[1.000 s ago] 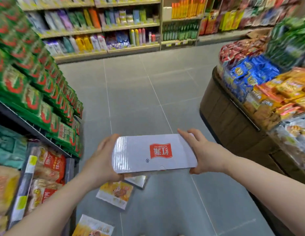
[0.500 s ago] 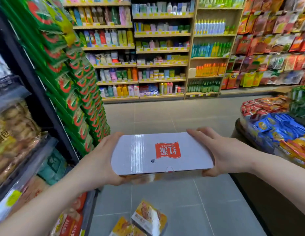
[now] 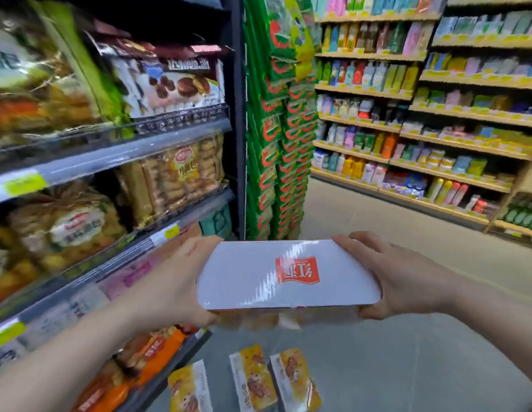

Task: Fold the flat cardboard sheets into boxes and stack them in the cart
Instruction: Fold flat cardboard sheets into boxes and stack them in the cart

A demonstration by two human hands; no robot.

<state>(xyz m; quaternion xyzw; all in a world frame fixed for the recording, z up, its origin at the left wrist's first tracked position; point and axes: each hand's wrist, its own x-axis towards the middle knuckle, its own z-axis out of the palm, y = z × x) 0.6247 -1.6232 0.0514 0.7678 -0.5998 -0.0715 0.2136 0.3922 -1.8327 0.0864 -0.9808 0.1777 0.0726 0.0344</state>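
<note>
A folded white box point(image 3: 258, 278) with a red logo on its top is held level in front of me, at about waist height. My left hand point(image 3: 172, 283) grips its left end, thumb side up and fingers under it. My right hand point(image 3: 398, 278) grips its right end in the same way. Three flat yellow and white printed sheets point(image 3: 252, 379) lie side by side on the grey floor below the box. No cart is in view.
A snack shelf unit point(image 3: 116, 162) stands close on my left, its edge near my left forearm. A green hanging packet display point(image 3: 276, 144) is just ahead of the box. Shelves of bottles point(image 3: 437, 138) line the far right. Grey tiled floor point(image 3: 407, 352) lies open to the right.
The view has swung left and upward, bringing the left snack shelves close. Both hands keep their grip on the box. The snack island on the right has left the view.
</note>
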